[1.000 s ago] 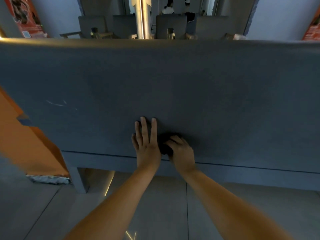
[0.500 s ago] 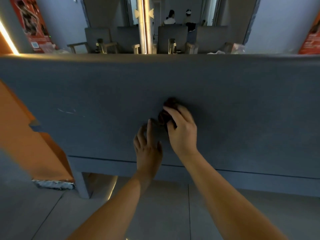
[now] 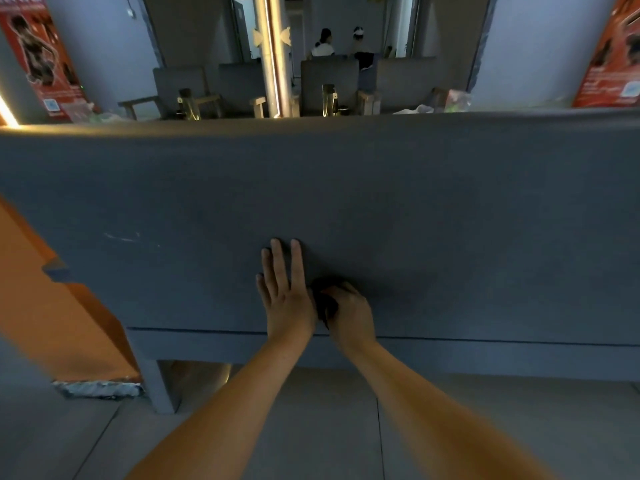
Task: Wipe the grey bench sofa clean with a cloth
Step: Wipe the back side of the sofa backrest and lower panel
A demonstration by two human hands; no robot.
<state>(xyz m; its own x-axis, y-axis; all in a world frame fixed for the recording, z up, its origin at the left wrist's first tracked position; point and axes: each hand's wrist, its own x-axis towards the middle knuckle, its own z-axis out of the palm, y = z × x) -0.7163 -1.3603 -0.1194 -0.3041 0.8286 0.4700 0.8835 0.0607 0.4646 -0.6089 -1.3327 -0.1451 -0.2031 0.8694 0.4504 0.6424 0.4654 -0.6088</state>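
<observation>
Pressing flat on the grey bench sofa (image 3: 138, 188), the left hand (image 3: 282, 299) lies low mid-frame, fingers (image 3: 277, 265) straight. Just right, the dark cloth (image 3: 323, 301) sits bunched in the right hand (image 3: 351, 315), fingers curled round it (mid-wipe, I'd judge); next calls for a firm sweep across the panel.

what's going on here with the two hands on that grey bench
A person is wiping the grey bench sofa with bare hands. The right hand grips a dark, bunched cloth and presses it against the grey surface near its lower seam. The left hand lies flat right beside it, fingers straight on the bench. Faint pale scuff marks show further left.
</observation>
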